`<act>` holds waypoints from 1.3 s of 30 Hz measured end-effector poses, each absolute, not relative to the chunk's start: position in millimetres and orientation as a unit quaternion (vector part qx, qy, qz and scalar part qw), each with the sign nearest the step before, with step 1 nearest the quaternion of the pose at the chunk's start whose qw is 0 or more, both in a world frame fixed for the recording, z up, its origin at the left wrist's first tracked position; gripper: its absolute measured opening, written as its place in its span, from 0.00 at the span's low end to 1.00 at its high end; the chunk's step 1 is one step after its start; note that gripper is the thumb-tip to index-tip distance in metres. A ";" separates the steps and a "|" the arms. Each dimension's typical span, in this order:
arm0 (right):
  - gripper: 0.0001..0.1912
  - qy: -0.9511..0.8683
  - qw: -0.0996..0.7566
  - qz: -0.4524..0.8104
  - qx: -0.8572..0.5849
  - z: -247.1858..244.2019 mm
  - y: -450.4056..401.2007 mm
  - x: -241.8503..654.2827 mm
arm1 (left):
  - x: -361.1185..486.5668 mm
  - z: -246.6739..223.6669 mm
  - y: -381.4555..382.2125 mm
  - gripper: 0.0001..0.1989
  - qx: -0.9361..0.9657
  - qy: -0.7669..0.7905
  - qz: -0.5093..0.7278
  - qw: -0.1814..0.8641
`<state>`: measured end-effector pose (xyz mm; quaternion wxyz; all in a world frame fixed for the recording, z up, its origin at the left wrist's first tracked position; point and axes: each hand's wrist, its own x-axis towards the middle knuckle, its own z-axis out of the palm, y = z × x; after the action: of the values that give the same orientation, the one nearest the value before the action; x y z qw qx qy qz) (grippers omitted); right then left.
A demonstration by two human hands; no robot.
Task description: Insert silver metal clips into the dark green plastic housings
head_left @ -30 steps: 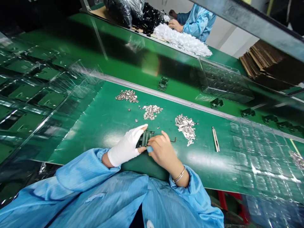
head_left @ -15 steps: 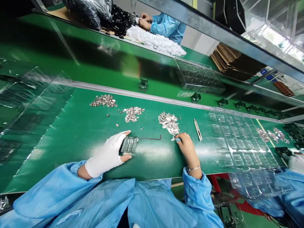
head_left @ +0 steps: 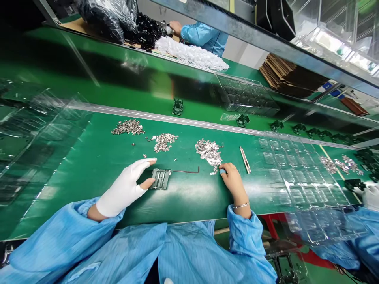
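On the green table (head_left: 189, 201) lies a dark green slotted part (head_left: 161, 179). My left hand (head_left: 127, 187), in a white glove with bare fingertips, is open at its left side, the thumb close to its edge. A thin L-shaped metal rod (head_left: 186, 171) lies to the right of the part. My right hand (head_left: 232, 179), bare with a bracelet and something blue on a finger, has its fingers pressed together at the lower edge of a pile of silver metal pieces (head_left: 209, 152). What its fingertips hold, if anything, is too small to make out.
Two more piles of small metal pieces (head_left: 128, 127) (head_left: 165, 142) lie at the left. A cutter (head_left: 245, 159) lies right of my right hand, beside clear trays (head_left: 302, 173). Green parts (head_left: 242, 120) stand behind the metal rail (head_left: 166, 117). A co-worker's gloved hand (head_left: 370, 196) is far right.
My left hand has let go of the slotted part and moved left, its fingers spread. My right hand has barely moved. The person across the table has shifted an arm.
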<state>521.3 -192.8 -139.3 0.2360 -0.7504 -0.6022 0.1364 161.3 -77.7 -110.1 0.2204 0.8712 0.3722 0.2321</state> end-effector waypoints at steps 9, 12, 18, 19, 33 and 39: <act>0.09 -0.587 0.275 0.111 -0.753 -126.1 -193.2 509.2 | 158.3 -104.6 -78.4 0.19 0.863 0.374 0.264 0.214; 0.08 -0.576 0.318 0.114 -0.744 -111.5 -185.2 488.3 | 162.8 -98.7 -79.7 0.15 0.861 0.359 0.307 0.185; 0.07 -0.677 0.387 0.172 -0.602 -88.5 -155.6 409.8 | 196.0 -82.5 -80.3 0.14 0.894 0.282 0.302 0.173; 0.07 -0.687 0.400 0.185 -0.578 -86.6 -152.4 398.4 | 201.1 -81.3 -79.8 0.14 0.901 0.283 0.276 0.176; 0.12 -0.718 0.370 0.097 -0.581 -106.7 -142.6 375.8 | 211.6 -87.8 -81.8 0.10 0.922 0.330 0.202 -0.036; 0.10 -0.720 0.284 0.210 -0.598 -93.1 -141.5 371.1 | 209.2 -92.7 -83.6 0.08 0.933 0.302 0.189 -0.050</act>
<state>371.1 -141.5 -93.1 0.2836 -0.5980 -0.7195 0.2104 209.2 -83.6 -92.7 -0.0500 0.9332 0.3017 0.1888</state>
